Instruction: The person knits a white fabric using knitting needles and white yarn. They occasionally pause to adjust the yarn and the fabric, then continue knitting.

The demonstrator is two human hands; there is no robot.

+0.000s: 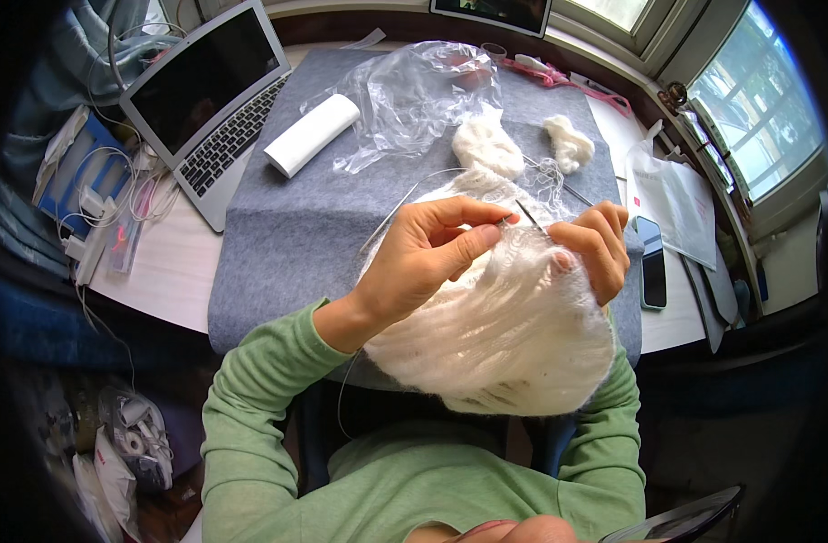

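A fluffy white knitted piece [502, 339] hangs from my hands over the table's front edge. Between thumb and forefinger, my left hand [427, 254] pinches a knitting needle tip at the work's upper edge. My right hand [594, 248] grips a dark metal knitting needle [531, 216], its point aimed up and left, along with the fabric's right side. The two needle tips are close together but apart. A thin needle cable [424, 178] loops behind my left hand. Beyond the knitting lie a ball of white yarn [487, 146], a smaller clump of yarn [569, 144] and loose strands [548, 182].
A grey felt mat [285, 237] covers the table's middle. On it are a white case [312, 136] and a crumpled clear plastic bag [414, 95]. An open laptop [210, 102] and tangled cables [115, 197] stand left. A smartphone [651, 261] and white pouch [672, 197] lie right.
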